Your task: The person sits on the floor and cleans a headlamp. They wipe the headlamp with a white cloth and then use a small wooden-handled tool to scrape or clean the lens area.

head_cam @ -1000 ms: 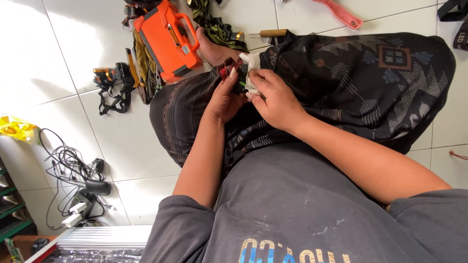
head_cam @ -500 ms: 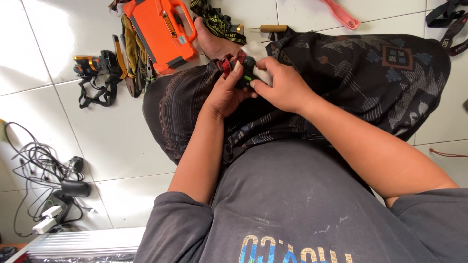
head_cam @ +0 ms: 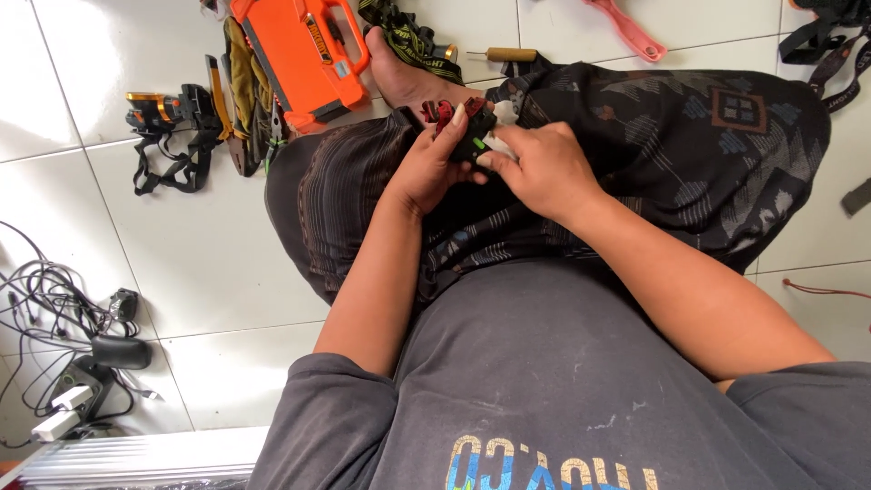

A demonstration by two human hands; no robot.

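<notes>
I sit cross-legged on a white tiled floor in a dark patterned wrap. Both hands meet over my lap on a small black device (head_cam: pixel 472 136) with red parts and a green spot. My left hand (head_cam: pixel 426 163) cups it from the left with the thumb up. My right hand (head_cam: pixel 535 168) grips its right side, where something small and white (head_cam: pixel 504 112) shows at the fingertips. The device is mostly hidden by my fingers.
An orange tool case (head_cam: pixel 299 54) lies just beyond my knee, with pliers (head_cam: pixel 238 118) and a strapped headlamp (head_cam: pixel 168 122) to its left. A pink tool (head_cam: pixel 626 27), a wooden-handled tool (head_cam: pixel 508 54) and black straps (head_cam: pixel 826 45) lie farther off. Tangled cables and adapters (head_cam: pixel 73 345) sit at the left.
The view has shifted, so floor items sit differently in frame. My hands stay together on the small device, with the fingers slightly re-gripped.
</notes>
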